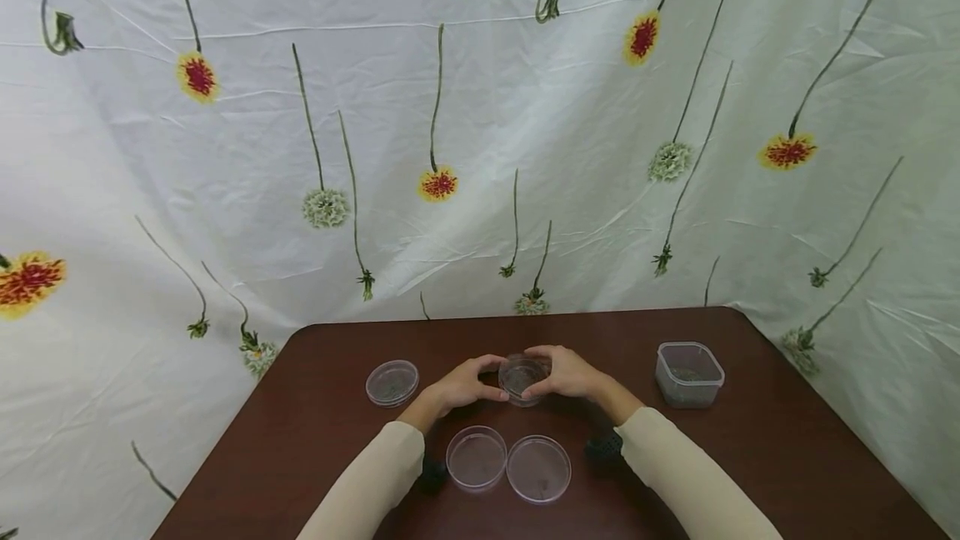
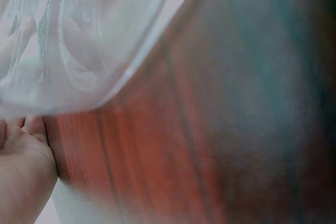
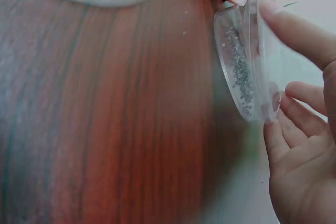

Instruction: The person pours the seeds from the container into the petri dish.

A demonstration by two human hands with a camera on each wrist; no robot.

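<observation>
Between my two hands is a round clear petri dish (image 1: 521, 382) with dark grains in it. My left hand (image 1: 463, 385) holds its left side, thumb and fingers curved along the rim. From the right, my right hand (image 1: 573, 373) grips the opposite side in the same way. The right wrist view shows the petri dish (image 3: 239, 72) edge-on, a band of small dark grains (image 3: 241, 72) inside, with fingertips of both hands at its rim. Nearer to me, an open clear dish (image 1: 477, 458) and another clear dish (image 1: 538, 469) lie side by side.
Left of my hands lies another petri dish (image 1: 392, 382) with dark matter inside. A square clear plastic container (image 1: 689, 375) with some contents stands at the right. Behind the dark red-brown table (image 1: 330, 357) hangs a white flowered cloth (image 1: 480, 107).
</observation>
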